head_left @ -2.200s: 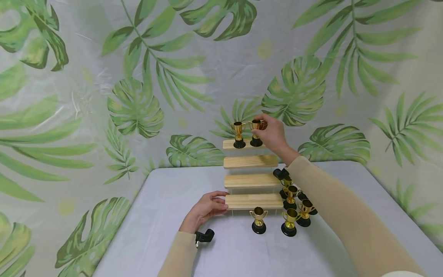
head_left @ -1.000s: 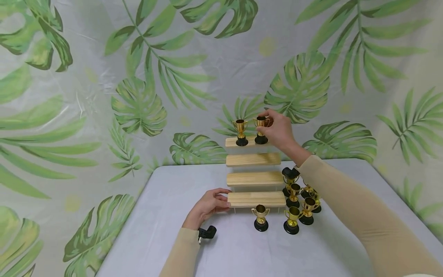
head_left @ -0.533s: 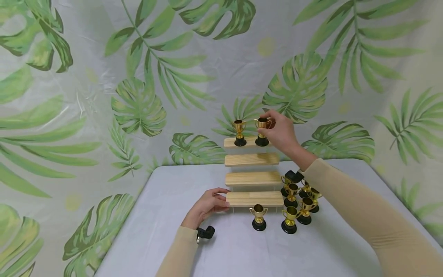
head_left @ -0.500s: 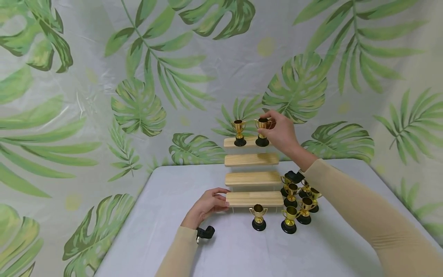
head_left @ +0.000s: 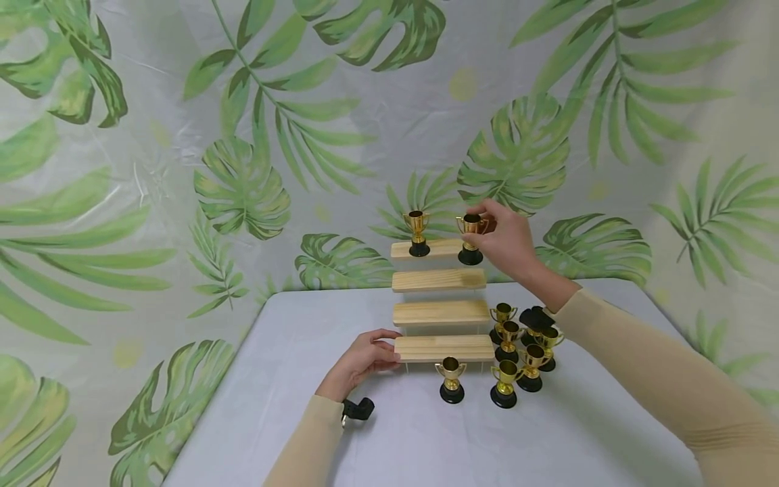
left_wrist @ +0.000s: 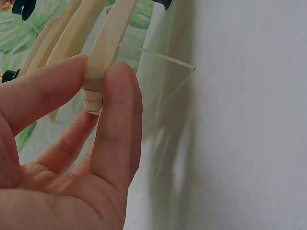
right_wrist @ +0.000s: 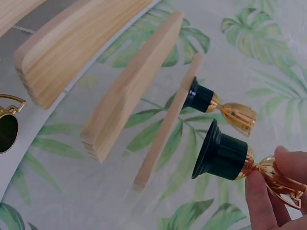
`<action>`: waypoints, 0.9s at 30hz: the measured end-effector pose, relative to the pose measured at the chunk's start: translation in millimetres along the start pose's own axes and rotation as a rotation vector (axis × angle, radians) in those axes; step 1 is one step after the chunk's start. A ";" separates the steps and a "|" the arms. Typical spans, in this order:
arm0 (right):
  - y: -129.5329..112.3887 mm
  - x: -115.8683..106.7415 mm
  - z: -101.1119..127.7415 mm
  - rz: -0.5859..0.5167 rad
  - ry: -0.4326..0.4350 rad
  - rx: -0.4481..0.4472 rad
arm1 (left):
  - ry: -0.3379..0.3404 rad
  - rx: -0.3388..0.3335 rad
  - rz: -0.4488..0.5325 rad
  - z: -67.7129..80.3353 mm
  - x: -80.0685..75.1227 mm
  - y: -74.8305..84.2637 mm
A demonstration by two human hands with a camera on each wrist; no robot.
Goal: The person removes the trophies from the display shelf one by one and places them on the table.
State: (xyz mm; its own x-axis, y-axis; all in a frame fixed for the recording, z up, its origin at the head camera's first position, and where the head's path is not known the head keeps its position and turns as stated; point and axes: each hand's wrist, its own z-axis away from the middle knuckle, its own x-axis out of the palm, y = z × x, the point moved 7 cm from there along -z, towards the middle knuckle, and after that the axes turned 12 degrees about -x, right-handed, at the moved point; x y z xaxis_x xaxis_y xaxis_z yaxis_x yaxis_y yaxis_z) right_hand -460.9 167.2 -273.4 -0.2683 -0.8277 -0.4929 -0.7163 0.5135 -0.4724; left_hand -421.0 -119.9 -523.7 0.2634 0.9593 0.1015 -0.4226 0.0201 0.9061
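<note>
- Wooden four-step display stand (head_left: 439, 279) sits on the grey table (head_left: 426, 439); my left hand (head_left: 360, 363) pinches its bottom step's left end.
- Gold plastic trophy with black base (head_left: 470, 238) is pinched in my right hand (head_left: 508, 240), at the top step's right end.

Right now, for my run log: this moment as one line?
right hand: pinches trophy, off top shelf | left hand: grips bottom shelf | one trophy on top

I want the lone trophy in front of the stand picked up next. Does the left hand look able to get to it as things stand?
Probably yes, once freed: the left hand grips the bottom shelf, and the lone trophy stands on open table just beyond, nothing between.
</note>
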 end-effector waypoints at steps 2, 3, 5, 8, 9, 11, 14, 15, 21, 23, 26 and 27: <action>-1.6 -2.8 3.7 -0.005 0.004 -0.002 | 0.002 -0.002 0.004 0.6 -0.1 -1.0; -2.4 -4.3 5.6 -0.005 0.005 -0.004 | 0.002 -0.003 0.004 0.7 -0.3 -1.5; -4.6 -7.7 9.2 -0.008 0.008 -0.012 | 0.002 -0.002 0.005 1.1 -0.5 -1.9; -7.0 -12.7 15.1 -0.010 0.007 -0.019 | -0.002 0.001 0.008 0.9 -0.6 -1.6; -8.2 -14.7 16.8 -0.011 0.012 -0.030 | -0.003 0.002 0.010 1.0 -0.3 -1.3; -9.9 -18.8 20.8 -0.026 0.013 -0.033 | -0.006 0.003 0.010 0.9 0.5 -0.6; -13.1 -24.5 26.8 -0.035 0.010 -0.051 | -0.010 0.001 0.012 0.9 1.2 0.5; -14.1 -26.4 28.8 -0.031 0.007 -0.054 | -0.010 0.002 0.012 1.0 1.3 0.9; -15.2 -36.3 43.7 0.014 -0.018 -0.055 | -0.009 0.002 0.019 -0.1 0.5 0.7; -14.9 -39.8 49.0 0.016 -0.025 -0.047 | -0.010 -0.002 0.023 -0.2 0.6 0.1; -15.1 -44.9 56.0 0.024 -0.039 -0.046 | -0.009 -0.003 0.019 0.2 0.7 -0.3; -15.4 -46.6 58.3 0.031 -0.043 -0.046 | -0.008 -0.003 0.019 0.1 0.7 -0.6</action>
State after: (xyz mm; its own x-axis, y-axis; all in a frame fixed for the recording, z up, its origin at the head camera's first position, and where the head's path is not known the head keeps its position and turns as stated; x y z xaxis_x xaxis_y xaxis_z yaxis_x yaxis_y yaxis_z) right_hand -399.8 211.1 -285.7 -0.2639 -0.8005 -0.5381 -0.7374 0.5270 -0.4224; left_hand -420.5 -119.3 -524.1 0.2623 0.9573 0.1218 -0.4303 0.0031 0.9027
